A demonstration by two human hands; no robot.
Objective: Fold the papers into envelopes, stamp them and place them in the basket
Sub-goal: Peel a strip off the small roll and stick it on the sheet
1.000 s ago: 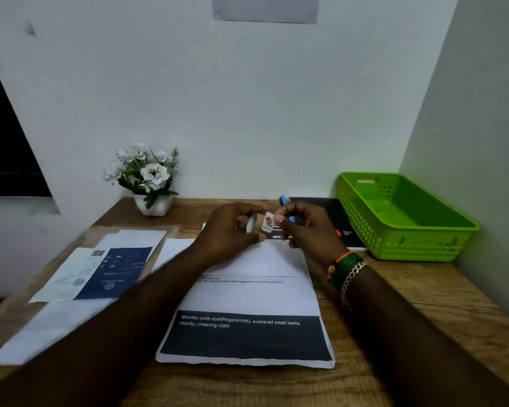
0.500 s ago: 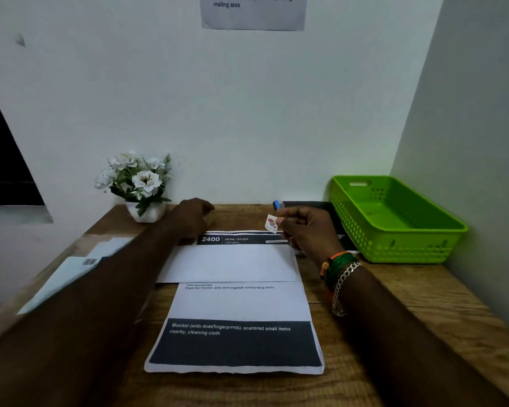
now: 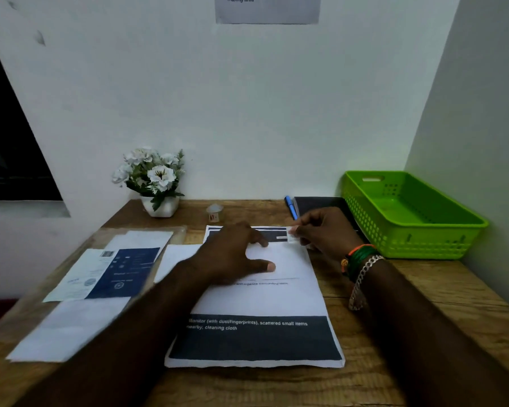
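Observation:
A folded white paper envelope (image 3: 279, 259) lies on a printed sheet (image 3: 256, 336) in the middle of the wooden desk. My left hand (image 3: 232, 254) rests flat on the envelope, fingers spread. My right hand (image 3: 326, 230) pinches a small stamp (image 3: 291, 237) and holds it at the envelope's far right corner. A small roll of stamps (image 3: 214, 212) stands behind the sheet near the wall. The green basket (image 3: 362, 207) sits at the right against the side wall, with nothing visible inside.
A white pot of flowers (image 3: 156, 183) stands at the back left. More papers (image 3: 106, 271) lie at the left on a plastic sleeve. A blue pen (image 3: 290, 205) and a black notebook (image 3: 318, 202) lie between my right hand and the basket.
My left hand came back from the far desk, where the stamp roll now stands, and pressed down on the envelope. My right hand lowered the stamp to the envelope's corner.

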